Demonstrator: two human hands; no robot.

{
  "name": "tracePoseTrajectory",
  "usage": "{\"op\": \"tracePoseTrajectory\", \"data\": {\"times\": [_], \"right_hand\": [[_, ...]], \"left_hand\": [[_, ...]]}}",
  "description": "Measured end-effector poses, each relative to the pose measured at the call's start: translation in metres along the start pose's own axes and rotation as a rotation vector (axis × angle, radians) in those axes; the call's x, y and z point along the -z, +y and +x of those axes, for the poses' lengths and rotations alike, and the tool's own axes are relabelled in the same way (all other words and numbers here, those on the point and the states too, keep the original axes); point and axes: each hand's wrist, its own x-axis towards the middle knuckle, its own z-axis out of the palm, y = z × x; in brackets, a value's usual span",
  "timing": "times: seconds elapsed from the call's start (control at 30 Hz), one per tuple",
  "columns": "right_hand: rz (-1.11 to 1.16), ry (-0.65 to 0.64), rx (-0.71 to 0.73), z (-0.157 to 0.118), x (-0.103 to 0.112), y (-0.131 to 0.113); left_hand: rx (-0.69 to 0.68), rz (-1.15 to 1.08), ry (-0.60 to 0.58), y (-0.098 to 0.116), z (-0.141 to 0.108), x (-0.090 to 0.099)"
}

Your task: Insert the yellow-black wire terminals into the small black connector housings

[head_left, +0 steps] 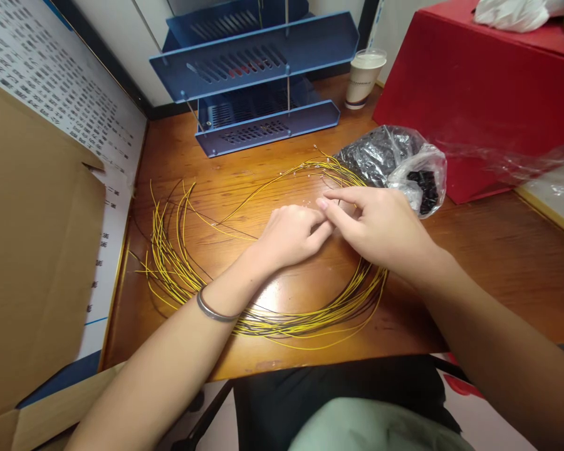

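The table (512,269) was brown wood, and from where I stood it carried nearly everything. A carton (32,250) took up the person's left side, in front of a white panel (108,250) printed with dark characters. Over on the right stood a big red box (474,88), some crumpled white plastic (512,14) on top. A blue two-tier rack (305,51) was set at the back.

In the middle of the table, right before the person, lay the wires (305,322), yellow and black, swept round in a wide open loop. Their ends fanned out at the left; the near stretch ran beneath the left forearm. A clear bag (369,153) with black pieces in it sat just beyond the right hand (385,222), at the far right of the loop.

That hand met the left hand (294,235) above the loop. The right thumb and forefinger were drawn together at the tips; the left fingers were curled inward, close against them. I couldn't tell what, if anything, either pinched.

A pale cup (363,80) stood upright between rack and red box. A thin bangle (211,310) circled the left forearm near the wrist.
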Motion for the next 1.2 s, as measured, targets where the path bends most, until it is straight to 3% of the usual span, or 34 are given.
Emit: {"op": "tracePoseTrajectory", "data": {"times": [0.1, 0.27, 0.47, 0.67, 0.9, 1.1, 1.2], "right_hand": [[0.016, 0.036, 0.000, -0.0008, -0.0005, -0.0006], [0.060, -0.123, 0.051, -0.0021, 0.0042, -0.0030], [0.025, 0.048, 0.033, -0.0003, 0.0037, 0.0019], [0.033, -0.067, 0.075, -0.0024, 0.0018, -0.0007], [0.024, 0.155, 0.016, -0.0019, -0.0002, 0.0015], [0.058, 0.008, 0.093, -0.0031, -0.0024, 0.0003], [0.022, 0.049, 0.052, -0.0024, -0.0021, -0.0003]], "left_hand": [[-0.010, -0.007, 0.007, -0.0010, -0.0001, -0.0004], [0.023, -0.007, 0.003, -0.0008, 0.0014, -0.0004], [-0.003, -0.109, -0.009, 0.0009, 0.0003, 0.0026], [0.070, -0.004, 0.056, -0.0017, 0.0015, -0.0004], [0.034, -0.098, 0.075, 0.0002, 0.0011, 0.0015], [0.072, -0.037, 0.043, -0.0014, 0.0016, -0.0002], [0.047, -0.063, 0.059, -0.0017, 0.0009, 0.0000]]}}
